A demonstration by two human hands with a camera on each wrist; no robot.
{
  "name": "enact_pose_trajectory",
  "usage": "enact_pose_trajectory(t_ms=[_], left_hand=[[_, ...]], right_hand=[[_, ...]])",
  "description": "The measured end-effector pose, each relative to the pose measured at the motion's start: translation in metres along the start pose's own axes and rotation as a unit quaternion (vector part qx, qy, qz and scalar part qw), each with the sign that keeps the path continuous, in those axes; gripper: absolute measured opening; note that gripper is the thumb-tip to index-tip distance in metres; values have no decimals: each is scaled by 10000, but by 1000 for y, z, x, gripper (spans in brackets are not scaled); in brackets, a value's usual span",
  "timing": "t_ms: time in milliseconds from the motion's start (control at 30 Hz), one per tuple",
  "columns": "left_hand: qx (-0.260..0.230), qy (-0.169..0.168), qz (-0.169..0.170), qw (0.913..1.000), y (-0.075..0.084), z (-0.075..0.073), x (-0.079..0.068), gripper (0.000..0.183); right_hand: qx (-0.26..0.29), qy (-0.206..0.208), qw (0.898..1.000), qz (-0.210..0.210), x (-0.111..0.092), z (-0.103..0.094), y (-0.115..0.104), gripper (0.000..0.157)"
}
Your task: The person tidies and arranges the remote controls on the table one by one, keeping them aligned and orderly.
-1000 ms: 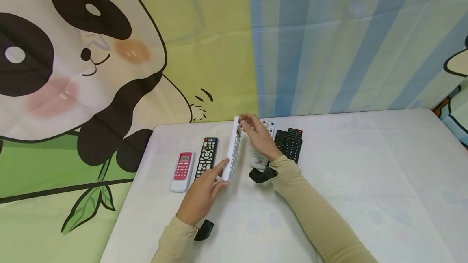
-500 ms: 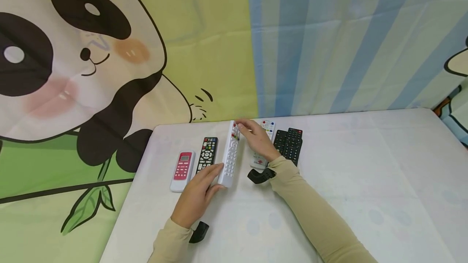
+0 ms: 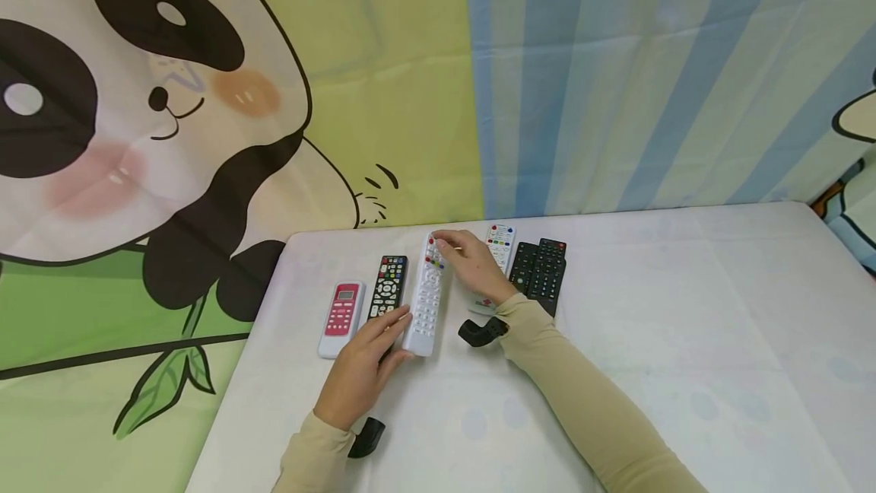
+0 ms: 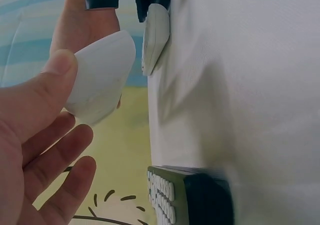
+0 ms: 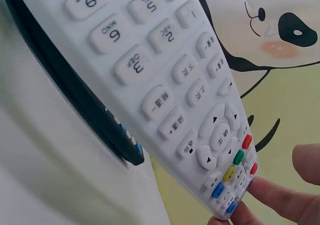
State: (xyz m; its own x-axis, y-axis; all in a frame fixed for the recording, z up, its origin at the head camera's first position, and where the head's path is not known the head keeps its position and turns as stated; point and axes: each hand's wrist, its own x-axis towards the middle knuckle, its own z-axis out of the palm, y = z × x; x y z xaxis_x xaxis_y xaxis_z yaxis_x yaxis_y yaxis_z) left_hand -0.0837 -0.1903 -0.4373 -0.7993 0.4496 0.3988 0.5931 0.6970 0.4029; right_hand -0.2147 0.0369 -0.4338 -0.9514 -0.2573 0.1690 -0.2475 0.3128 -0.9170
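Observation:
A white remote control [image 3: 426,303] with colored buttons lies between my two hands, raised off the table and face up. My left hand [image 3: 359,373] holds its near end, the thumb [image 4: 61,64] against a corner and the other fingers spread below. At the far end my right hand [image 3: 472,265] holds the remote with its fingertips, which show at its tip in the right wrist view. Just left of it lies a black remote control [image 3: 388,285], partly behind my left fingers. Farther left is a white remote with a red button panel [image 3: 344,318].
Under and beside my right hand lie another white remote [image 3: 501,242] and two black remotes [image 3: 547,268], side by side. A white cloth covers the table [image 3: 650,341]. Behind it hangs a printed panda backdrop [image 3: 397,97].
The white remote has turned from standing on edge to facing up, and has come lower and slightly left. Both hands have moved left with it.

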Motion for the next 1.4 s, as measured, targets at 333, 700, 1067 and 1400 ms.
enact_pose_trajectory(t_ms=[333, 700, 1067, 1400], left_hand=[[282, 57, 82, 9996, -3, -1, -3, 58], [616, -55, 204, 9979, -5, -1, -4, 55], [1165, -229, 279, 9925, -11, 0, -6, 53], [1444, -323, 417, 9881, -18, 3, -9, 51]], right_hand=[[-288, -312, 9991, 12, 4, 9, 2, 42], [-707, -479, 9963, 101, 9, 16, 5, 43], [-1227, -789, 9893, -40, 18, 26, 5, 43], [-1702, -983, 9803, 183, 20, 35, 10, 45]])
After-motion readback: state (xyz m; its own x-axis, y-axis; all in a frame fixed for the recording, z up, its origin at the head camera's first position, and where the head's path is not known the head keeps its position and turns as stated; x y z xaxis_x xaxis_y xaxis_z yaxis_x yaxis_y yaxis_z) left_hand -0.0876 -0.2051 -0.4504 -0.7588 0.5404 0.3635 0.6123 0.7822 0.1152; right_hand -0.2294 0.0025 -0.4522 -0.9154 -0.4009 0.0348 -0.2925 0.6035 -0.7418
